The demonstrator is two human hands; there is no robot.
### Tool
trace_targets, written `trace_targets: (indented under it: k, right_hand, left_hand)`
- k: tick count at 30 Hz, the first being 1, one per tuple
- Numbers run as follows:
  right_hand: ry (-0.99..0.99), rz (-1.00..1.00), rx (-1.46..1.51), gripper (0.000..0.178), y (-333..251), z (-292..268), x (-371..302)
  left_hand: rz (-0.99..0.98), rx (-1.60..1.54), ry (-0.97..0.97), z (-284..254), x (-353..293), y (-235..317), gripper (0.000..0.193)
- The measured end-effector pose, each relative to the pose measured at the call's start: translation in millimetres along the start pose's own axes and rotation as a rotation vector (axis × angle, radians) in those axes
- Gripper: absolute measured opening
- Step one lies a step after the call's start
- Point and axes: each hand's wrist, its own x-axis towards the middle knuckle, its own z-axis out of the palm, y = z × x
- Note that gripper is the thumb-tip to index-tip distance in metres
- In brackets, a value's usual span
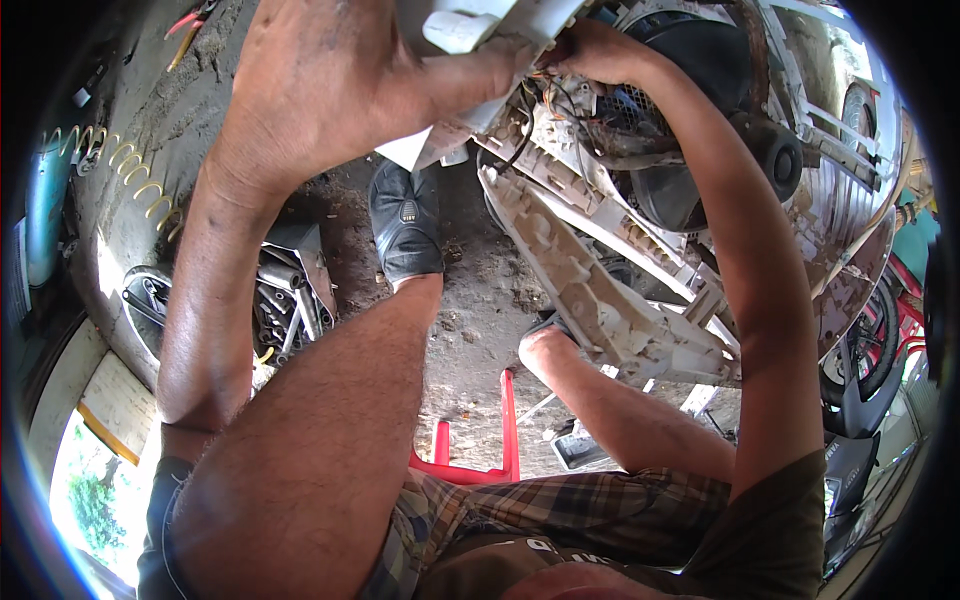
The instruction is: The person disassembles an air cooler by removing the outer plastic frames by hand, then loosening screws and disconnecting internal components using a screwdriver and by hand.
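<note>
My left hand (325,95) is closed on a white plastic body panel (540,22) at the top of the view, its thumb lying over the panel and its other fingers out of sight. Just right of it, my right hand (597,52) reaches behind the panel's edge, close to thin wires (560,98). Shadow and the panel hide its fingertips. Below both hands stands a partly stripped motorbike, with a long dirty pale plastic fairing (570,260) along its side and a black rounded part (695,60) near my right forearm.
A tray of wrenches and metal tools (290,300) is beside my left leg. Red-handled pliers (185,22), a coiled yellow hose (130,165) and a blue cylinder (45,210) are at the left. Part of a red plastic stool (470,474) shows below. Another motorbike (860,350) stands at right.
</note>
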Motion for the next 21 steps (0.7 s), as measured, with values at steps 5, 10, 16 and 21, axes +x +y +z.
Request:
trace_targets:
  k: [5, 10, 16, 21]
  right_hand:
    - [-0.024, 0.101, 0.507, 0.031, -22, -13, -14]
    - [-0.130, 0.187, 0.379, 0.029, -52, -38, -18]
    - [-0.101, 0.125, 0.248, 0.021, -33, -37, -18]
    - [0.071, -0.025, 0.515, 0.025, 0, -18, -15]
  left_hand:
    - [0.005, 0.046, -0.056, -7, 0, -7, 0.098]
    - [-0.033, 0.007, -0.051, -10, -1, 4, 0.099]
    - [0.000, 0.200, -0.108, -5, -6, -12, 0.106]
    - [-0.120, 0.175, -0.130, -9, -3, 11, 0.106]
